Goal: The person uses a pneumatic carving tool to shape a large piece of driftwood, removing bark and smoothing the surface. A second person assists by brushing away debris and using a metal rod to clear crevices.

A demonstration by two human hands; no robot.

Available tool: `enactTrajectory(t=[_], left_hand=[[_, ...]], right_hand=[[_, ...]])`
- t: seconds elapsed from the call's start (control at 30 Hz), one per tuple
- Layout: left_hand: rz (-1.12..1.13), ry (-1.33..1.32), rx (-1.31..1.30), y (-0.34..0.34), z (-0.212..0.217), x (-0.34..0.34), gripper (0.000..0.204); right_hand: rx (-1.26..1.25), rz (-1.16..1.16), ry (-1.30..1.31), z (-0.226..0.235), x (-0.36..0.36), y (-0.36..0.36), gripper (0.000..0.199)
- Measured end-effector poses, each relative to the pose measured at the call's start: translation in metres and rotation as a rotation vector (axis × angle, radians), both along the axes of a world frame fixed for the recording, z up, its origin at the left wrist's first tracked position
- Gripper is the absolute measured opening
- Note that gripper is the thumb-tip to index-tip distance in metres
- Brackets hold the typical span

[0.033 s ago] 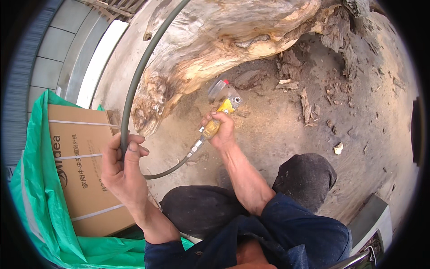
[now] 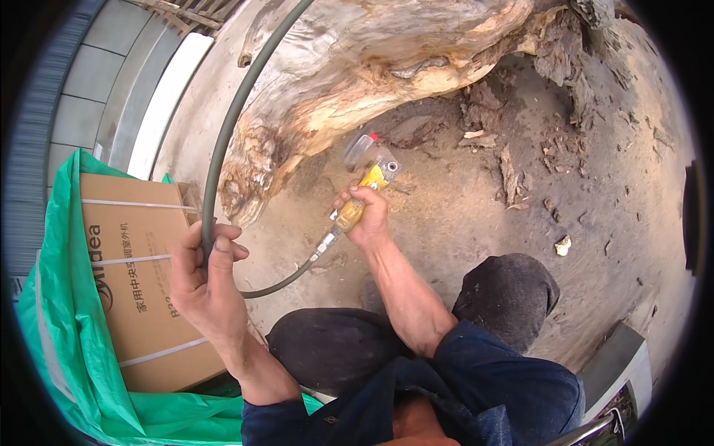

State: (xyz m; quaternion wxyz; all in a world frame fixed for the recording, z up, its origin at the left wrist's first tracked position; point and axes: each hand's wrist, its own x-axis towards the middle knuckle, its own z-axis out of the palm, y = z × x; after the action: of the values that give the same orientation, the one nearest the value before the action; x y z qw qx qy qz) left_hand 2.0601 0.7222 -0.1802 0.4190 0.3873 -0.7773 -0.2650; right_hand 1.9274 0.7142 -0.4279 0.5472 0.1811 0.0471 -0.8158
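Observation:
My right hand (image 2: 368,223) grips the yellow handle of an air-driven hand tool (image 2: 370,167). Its grey head and clear guard point at the underside of a big, gnarled, bark-stripped tree trunk (image 2: 357,67). A grey-green hose (image 2: 223,141) runs from the tool's metal coupling, curves down and left, then rises out past the top of the view. My left hand (image 2: 204,286) is closed around that hose at about knee height, to the left of the tool. Both my knees, in dark trousers (image 2: 509,293), are bent beneath my arms.
A brown cardboard box (image 2: 141,275) with white straps lies on a green plastic sheet (image 2: 67,349) at my left. Wood chips and bark scraps (image 2: 513,171) litter the dusty ground on the right. A pale tiled surface (image 2: 97,74) is at the upper left, and a grey metal object (image 2: 613,364) sits at the lower right.

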Motion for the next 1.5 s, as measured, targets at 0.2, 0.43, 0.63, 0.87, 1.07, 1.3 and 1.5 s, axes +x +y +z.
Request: enactTrajectory(t=[0.2, 0.43, 0.63, 0.87, 1.07, 1.3, 1.5], left_hand=[[0.076, -0.004, -0.016, 0.003, -0.009, 0.001, 0.023], [0.097, -0.015, -0.045, 0.003, -0.009, 0.006, 0.024], [0.099, -0.039, -0.114, 0.005, -0.009, 0.009, 0.026], [0.083, -0.037, -0.192, 0.019, -0.002, 0.003, 0.027], [0.077, -0.024, -0.132, 0.013, -0.009, 0.01, 0.033], [0.034, -0.032, -0.077, 0.012, -0.011, 0.004, 0.031], [0.0, -0.012, -0.058, 0.011, -0.014, 0.01, 0.032]], right_hand=[[-0.009, 0.068, -0.089, -0.01, 0.017, -0.014, 0.011], [-0.103, 0.223, -0.107, -0.004, 0.057, -0.017, 0.01], [-0.075, 0.246, -0.082, 0.006, 0.066, -0.02, 0.01], [-0.037, 0.106, -0.149, -0.008, 0.037, -0.029, 0.011], [-0.015, 0.238, -0.025, 0.011, 0.054, -0.019, 0.012], [-0.01, 0.326, -0.006, -0.002, 0.055, -0.016, 0.012], [0.031, 0.212, -0.061, -0.012, 0.044, -0.015, 0.013]])
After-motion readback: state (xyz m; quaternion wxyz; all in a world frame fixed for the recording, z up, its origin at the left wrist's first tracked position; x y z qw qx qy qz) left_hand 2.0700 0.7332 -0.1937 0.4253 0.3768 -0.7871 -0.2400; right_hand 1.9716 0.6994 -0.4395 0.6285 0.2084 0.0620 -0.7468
